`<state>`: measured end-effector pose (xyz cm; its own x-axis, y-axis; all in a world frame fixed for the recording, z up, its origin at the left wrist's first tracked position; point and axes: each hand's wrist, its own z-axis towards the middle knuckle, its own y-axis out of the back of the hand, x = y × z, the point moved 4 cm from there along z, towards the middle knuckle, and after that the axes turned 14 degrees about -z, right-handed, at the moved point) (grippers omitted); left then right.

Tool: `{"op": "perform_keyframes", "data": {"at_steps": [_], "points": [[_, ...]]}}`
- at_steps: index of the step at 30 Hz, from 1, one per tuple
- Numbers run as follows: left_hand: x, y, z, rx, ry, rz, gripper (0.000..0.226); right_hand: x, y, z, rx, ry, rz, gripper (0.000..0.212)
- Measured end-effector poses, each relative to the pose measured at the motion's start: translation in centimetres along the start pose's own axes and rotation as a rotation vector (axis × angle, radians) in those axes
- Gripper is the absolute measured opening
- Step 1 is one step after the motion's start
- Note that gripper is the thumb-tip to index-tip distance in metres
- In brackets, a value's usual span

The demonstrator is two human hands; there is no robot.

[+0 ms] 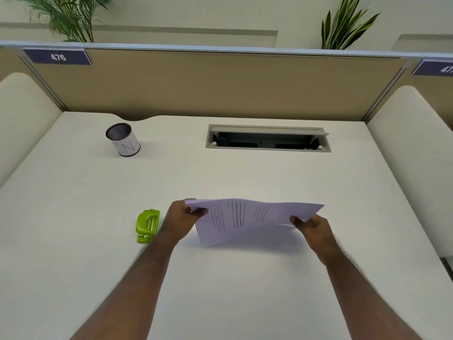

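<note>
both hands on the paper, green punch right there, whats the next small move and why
Probably shift the printed paper left toward the green hole punch. The left hand and right hand pinch it at opposite ends, held bowed above the desk, and the punch lies untouched just beside the left hand.

Matt printed paper sheets (245, 219), glossy plastic punch (147, 225)

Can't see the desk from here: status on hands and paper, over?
Left hand and right hand each grip one end of the printed paper. Green hole punch beside left hand, clear of the paper.
</note>
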<state>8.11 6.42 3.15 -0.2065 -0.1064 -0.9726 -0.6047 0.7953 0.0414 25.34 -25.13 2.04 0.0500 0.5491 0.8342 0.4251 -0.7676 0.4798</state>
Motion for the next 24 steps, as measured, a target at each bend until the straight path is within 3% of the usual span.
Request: {"op": "perform_keyframes", "data": {"at_steps": [4,8,11,15,20,24], "points": [[1.3,0.3,-0.3,-0.161,0.169,-0.423,0.022,0.4,-0.2,-0.2,-0.126,-0.125,0.153,0.073],[3.6,-2.6,-2.6,-0.172,0.336,-0.824,0.033,0.2,-4.5,-2.1,0.197,-0.269,0.301,0.085],[5.6,-5.4,-4.9,-0.186,0.454,-0.949,0.038,1.2,-7.3,-3.4,0.368,-0.228,0.377,0.065],[7.8,-7.2,-7.5,-0.194,0.545,-0.944,0.038,0.7,-8.1,-3.2,0.214,-0.241,0.369,0.030],[8.2,-5.3,-8.0,-0.122,0.598,-0.720,0.027,-1.1,-7.2,-2.5,0.174,-0.269,0.212,0.032],[6.1,-0.4,-5.5,-0.284,0.440,-0.543,0.008,-2.7,-6.6,-2.2,0.183,-0.299,0.204,0.033]]}}
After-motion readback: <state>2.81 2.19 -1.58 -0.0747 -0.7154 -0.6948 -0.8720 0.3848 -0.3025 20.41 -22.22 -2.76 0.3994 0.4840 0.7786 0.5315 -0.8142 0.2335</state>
